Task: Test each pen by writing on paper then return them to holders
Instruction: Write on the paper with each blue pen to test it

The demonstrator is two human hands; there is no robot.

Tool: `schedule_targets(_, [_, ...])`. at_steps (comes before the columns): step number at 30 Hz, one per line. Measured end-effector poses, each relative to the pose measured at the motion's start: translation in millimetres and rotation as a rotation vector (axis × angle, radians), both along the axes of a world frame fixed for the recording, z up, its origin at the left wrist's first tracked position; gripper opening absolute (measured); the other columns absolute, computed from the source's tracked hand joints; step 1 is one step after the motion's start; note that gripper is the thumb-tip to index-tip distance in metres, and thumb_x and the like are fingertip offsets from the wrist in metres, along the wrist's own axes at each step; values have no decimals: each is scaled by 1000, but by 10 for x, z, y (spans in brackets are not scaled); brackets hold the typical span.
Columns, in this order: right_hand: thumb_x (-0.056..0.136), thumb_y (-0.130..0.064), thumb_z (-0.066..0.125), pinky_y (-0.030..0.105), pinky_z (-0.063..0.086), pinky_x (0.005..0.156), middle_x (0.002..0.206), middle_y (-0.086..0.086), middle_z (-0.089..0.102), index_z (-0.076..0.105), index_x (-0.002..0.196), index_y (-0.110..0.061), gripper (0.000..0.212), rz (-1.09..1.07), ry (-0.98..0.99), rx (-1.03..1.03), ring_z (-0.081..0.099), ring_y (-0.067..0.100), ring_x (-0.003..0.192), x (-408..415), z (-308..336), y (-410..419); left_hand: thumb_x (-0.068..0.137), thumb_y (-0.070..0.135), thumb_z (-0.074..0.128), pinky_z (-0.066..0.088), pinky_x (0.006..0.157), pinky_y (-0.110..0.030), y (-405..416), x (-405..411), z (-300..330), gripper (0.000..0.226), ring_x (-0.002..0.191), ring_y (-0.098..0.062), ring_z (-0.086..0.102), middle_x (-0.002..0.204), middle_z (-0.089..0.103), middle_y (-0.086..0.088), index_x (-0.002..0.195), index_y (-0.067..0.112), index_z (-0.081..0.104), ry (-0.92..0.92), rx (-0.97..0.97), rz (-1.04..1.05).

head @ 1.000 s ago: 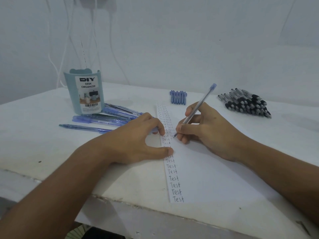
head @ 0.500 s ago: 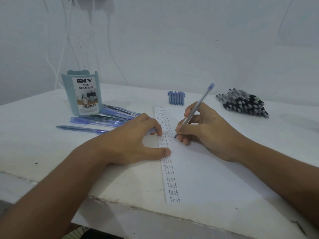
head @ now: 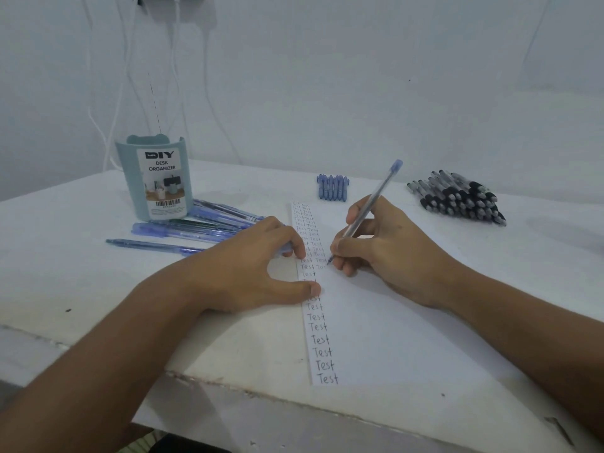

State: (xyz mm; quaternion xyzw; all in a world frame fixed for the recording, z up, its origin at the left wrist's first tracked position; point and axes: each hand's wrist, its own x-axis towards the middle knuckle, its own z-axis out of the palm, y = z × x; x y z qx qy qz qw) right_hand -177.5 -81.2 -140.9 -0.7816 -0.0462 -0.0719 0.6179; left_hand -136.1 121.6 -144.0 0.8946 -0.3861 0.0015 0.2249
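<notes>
A white sheet of paper (head: 376,322) lies on the table, its left side filled with columns of the word "Test". My right hand (head: 389,250) grips a clear pen with a blue end cap (head: 376,197), tip touching the paper in the second column. My left hand (head: 248,266) presses on the paper's left edge with thumb and fingertips spread. A pale blue desk organizer (head: 157,181) stands at the back left. Several blue pens (head: 183,230) lie loose beside it, partly hidden by my left hand.
A row of blue pen caps (head: 332,188) lies behind the paper. A pile of black-gripped pens (head: 461,197) sits at the back right. White cables (head: 108,125) hang down the wall behind the organizer. The table's chipped front edge (head: 228,384) runs below my arms.
The pen tip has shifted slightly right along the line as writing goes on. My left hand stays in place on the paper.
</notes>
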Motion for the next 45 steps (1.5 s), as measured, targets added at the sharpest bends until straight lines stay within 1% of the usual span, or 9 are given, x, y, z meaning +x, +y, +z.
schedule_targets(5, [82, 15, 63, 34, 51, 59, 75, 18, 64, 43, 96, -10, 35, 21, 40, 49, 59, 30, 63, 1, 16, -4, 65, 68, 59, 33, 71, -8, -1, -13, 6, 56, 84, 23, 38, 102, 43, 21, 111, 39, 44, 6, -38, 9])
schedule_targets(8, [83, 12, 63, 35, 49, 59, 76, 16, 63, 43, 95, -11, 33, 2, 14, -4, 59, 28, 62, 8, -1, 5, 82, 46, 62, 32, 72, -1, 7, -1, -14, 43, 84, 26, 37, 95, 42, 23, 118, 36, 42, -18, -50, 4])
schedule_targets(12, [85, 15, 59, 33, 47, 55, 77, 21, 60, 43, 96, -11, 32, 14, 17, 185, 58, 28, 60, 10, 42, -6, 96, 14, 39, 24, 84, 3, -18, 65, -37, 40, 97, 15, 37, 107, 42, 18, 134, 25, 42, -80, -44, -21])
schedule_targets(14, [90, 11, 56, 30, 51, 56, 77, 20, 62, 45, 94, -10, 24, 18, -20, 296, 62, 31, 64, 30, 70, -1, 98, 13, 35, 23, 87, 2, -31, 89, -55, 47, 106, 6, 35, 117, 39, 12, 143, 25, 35, -116, -53, -15])
schedule_targets(20, [95, 5, 53, 27, 55, 61, 71, 10, 63, 58, 91, 0, 9, -12, -113, 369, 65, 26, 68, 88, 39, 16, 99, 19, 40, 29, 78, 1, -41, 114, -59, 49, 90, 4, 44, 107, 39, 6, 146, 26, 30, -261, -194, 38])
schedule_targets(24, [91, 11, 55, 28, 56, 62, 74, 17, 63, 54, 96, -2, 14, -20, -113, 484, 66, 28, 67, 87, 31, 5, 97, 22, 45, 37, 71, -4, -49, 104, -38, 38, 78, 2, 54, 91, 50, 5, 135, 20, 50, -237, -277, 70])
schedule_targets(29, [88, 15, 54, 28, 56, 63, 75, 18, 65, 52, 86, -6, 21, -17, -139, 536, 66, 30, 68, 73, 48, -10, 94, 35, 48, 34, 69, -20, -15, 137, -54, 29, 73, -9, 45, 71, 51, 2, 92, 9, 62, -350, -186, 103])
schedule_targets(34, [87, 14, 56, 29, 57, 64, 80, 22, 64, 51, 89, -4, 19, -4, -142, 530, 67, 31, 68, 55, 52, 4, 93, 37, 51, 36, 72, -27, -32, 88, -26, 31, 72, -11, 48, 74, 59, 1, 95, 10, 66, -337, -215, 96])
schedule_targets(45, [91, 8, 55, 27, 57, 67, 78, 15, 68, 60, 95, 2, 8, 35, -110, 542, 70, 29, 73, 26, 103, 19, 82, 54, 54, 37, 63, -22, -15, 117, -12, 43, 71, -11, 50, 66, 57, 1, 81, 14, 69, -380, -325, 138])
